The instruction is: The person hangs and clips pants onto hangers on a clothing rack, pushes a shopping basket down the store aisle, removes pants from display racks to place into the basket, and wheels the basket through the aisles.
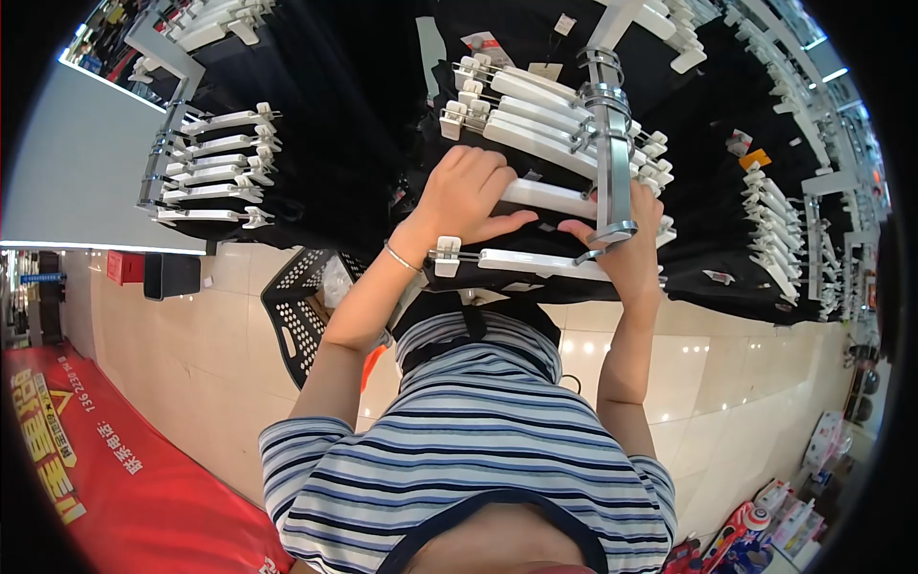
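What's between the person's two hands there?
In the head view, a white hanger spans much of the gap between the left hand and right hand, with black cloth below it. A metal rail partly hides the right hand.

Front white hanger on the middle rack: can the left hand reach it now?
Probably yes: the left hand is at the hanger just behind, and the left clip of the front hanger looks uncovered.
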The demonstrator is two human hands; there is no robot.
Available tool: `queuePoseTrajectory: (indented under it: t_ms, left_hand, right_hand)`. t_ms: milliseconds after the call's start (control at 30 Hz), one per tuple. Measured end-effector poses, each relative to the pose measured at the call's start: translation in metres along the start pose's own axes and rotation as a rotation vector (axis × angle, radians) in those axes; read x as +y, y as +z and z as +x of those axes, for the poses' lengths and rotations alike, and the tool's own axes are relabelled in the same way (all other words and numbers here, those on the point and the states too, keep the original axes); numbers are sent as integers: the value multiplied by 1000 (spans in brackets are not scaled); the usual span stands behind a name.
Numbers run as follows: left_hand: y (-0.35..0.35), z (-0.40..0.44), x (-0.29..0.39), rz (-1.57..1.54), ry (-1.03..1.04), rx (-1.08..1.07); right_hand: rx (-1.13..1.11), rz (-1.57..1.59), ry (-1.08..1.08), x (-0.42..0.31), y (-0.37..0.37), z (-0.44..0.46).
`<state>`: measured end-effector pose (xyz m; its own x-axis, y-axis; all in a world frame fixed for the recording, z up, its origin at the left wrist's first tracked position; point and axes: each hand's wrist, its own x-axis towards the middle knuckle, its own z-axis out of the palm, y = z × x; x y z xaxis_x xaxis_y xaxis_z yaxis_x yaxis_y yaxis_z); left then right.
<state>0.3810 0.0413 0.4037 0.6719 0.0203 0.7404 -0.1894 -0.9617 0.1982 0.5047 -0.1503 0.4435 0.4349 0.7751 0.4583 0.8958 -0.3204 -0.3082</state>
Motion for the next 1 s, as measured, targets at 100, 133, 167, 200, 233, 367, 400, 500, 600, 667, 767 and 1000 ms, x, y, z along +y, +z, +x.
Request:
queuePoseTrajectory:
  t_ms: [100, 133, 167, 200, 233, 367, 400, 500, 600, 667, 767, 1000]
  left_hand:
    - [4, -5, 5, 29, 53, 66]
    - [3, -7, 6, 35, 60, 62]
    - [3, -6, 7, 39, 75, 96]
    - [3, -6, 7, 30, 72, 96]
    - [3, -6, 8, 21, 70, 96]
    - [5, -8, 6, 4, 78, 120]
    - [6, -7, 5, 1, 81, 126]
    - [7, -5, 4, -4, 83, 141]
    - [6, -6, 4, -5, 73, 125]
    - [5, -6, 3, 2, 63, 100]
    - [7, -7, 2, -4, 68, 111]
    - [1, -4, 4, 15, 56, 75]
  right_hand:
    - [42, 53, 34, -11, -5, -10]
    - [41, 63, 65, -13, -5, -13]
    - [61, 61, 74, -12, -4, -15]
    - [61, 61, 75, -13, -4, -16]
    - [63, 60, 76, -13, -5, -16]
    - [13, 104, 173, -7, 0, -20]
    - [26, 160, 192, -7, 0, -18]
    - [37, 263, 228, -5, 2, -11]
    - [29, 228, 219, -4, 2, -8]
    - [78, 193, 186, -7, 2, -2]
    - [42, 195, 169, -1, 5, -4]
    - [-80, 151, 208, 1, 2, -4]
